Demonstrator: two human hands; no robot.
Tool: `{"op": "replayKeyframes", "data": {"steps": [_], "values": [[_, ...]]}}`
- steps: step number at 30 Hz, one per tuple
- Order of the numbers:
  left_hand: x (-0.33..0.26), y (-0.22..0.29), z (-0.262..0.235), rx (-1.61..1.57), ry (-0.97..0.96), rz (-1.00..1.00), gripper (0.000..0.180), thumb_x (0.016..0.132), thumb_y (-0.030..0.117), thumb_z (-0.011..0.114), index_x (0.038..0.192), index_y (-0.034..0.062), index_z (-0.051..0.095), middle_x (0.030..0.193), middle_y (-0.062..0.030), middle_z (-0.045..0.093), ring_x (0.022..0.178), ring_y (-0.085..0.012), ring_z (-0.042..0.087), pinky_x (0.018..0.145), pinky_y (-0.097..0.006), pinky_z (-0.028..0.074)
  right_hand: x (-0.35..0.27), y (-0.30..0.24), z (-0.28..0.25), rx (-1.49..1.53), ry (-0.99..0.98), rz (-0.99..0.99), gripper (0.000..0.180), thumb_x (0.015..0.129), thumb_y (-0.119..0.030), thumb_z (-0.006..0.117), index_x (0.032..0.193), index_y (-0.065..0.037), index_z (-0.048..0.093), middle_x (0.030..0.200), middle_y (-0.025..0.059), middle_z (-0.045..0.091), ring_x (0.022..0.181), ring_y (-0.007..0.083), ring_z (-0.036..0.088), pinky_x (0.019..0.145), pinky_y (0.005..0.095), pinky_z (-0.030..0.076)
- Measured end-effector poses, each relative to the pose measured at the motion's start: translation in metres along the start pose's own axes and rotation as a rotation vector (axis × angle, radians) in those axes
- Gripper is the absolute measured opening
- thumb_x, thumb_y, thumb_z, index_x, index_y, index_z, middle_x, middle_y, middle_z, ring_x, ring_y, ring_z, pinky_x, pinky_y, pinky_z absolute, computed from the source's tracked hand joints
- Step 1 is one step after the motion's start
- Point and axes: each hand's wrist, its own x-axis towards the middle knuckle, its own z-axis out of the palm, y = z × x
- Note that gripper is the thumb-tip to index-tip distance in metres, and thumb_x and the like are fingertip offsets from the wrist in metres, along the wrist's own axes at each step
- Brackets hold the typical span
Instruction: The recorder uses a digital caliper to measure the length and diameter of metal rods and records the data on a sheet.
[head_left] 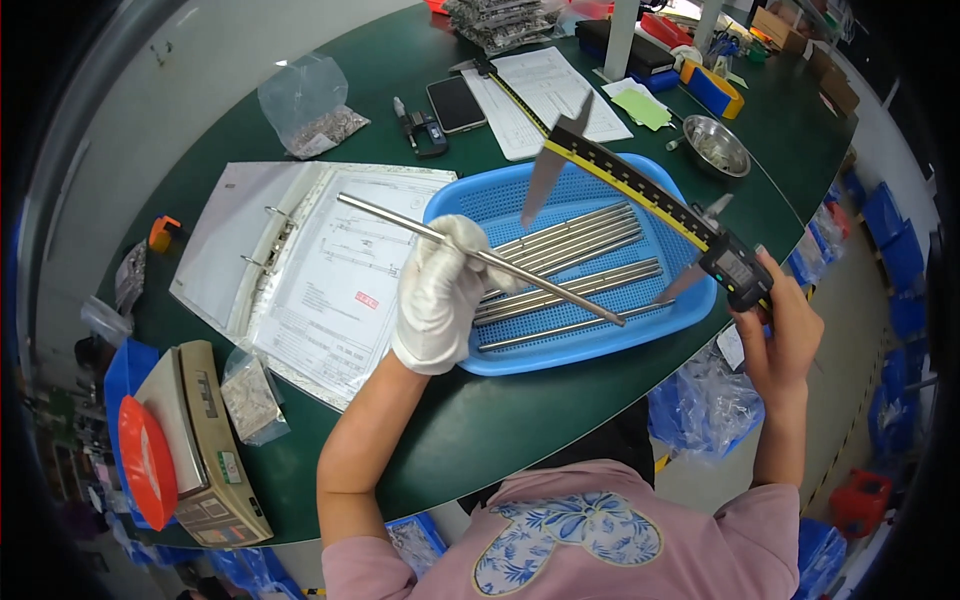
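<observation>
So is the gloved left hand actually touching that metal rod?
Touching: the head view shows the gloved left hand gripping the metal rod, whose two ends stick out past the glove.

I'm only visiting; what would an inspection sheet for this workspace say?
Surface: dark green table, partly covered.
Job's things: metal rod held up; blue tray with more rods; digital caliper, jaws apart.
Clutter: open binder, phone, second caliper, scale, metal bowl.
Hands: left hand, white-gloved, grips the rod; right hand, bare, holds the digital caliper.
Cables: none clearly made out.
Surroundings: blue bins and a red container at right.
</observation>
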Motion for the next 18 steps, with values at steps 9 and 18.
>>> {"op": "replayKeyframes", "data": {"steps": [9, 18], "values": [[-0.003, 0.001, 0.003, 0.017, 0.084, -0.039, 0.017, 0.086, 0.025, 0.048, 0.08, 0.0095, 0.042, 0.074, -0.0022, 0.038, 0.066, -0.0147, 0.049, 0.063, -0.027, 0.043, -0.011, 0.003, 0.003, -0.043, -0.065, -0.023, 0.044, 0.066, -0.006, 0.066, 0.107, 0.004, 0.052, 0.067, 0.0082, 0.053, 0.048, 0.0137, 0.049, 0.044, 0.0226, 0.038], [-0.004, 0.002, 0.003, 0.011, 0.096, -0.047, 0.017, 0.085, 0.025, 0.049, 0.08, 0.0099, 0.041, 0.074, -0.0022, 0.038, 0.066, -0.0147, 0.048, 0.063, -0.027, 0.043, -0.006, 0.001, 0.012, -0.02, -0.078, -0.044, 0.046, 0.065, -0.007, 0.067, 0.106, 0.005, 0.052, 0.06, 0.0067, 0.048, 0.047, 0.0147, 0.045, 0.042, 0.0244, 0.035]]}}
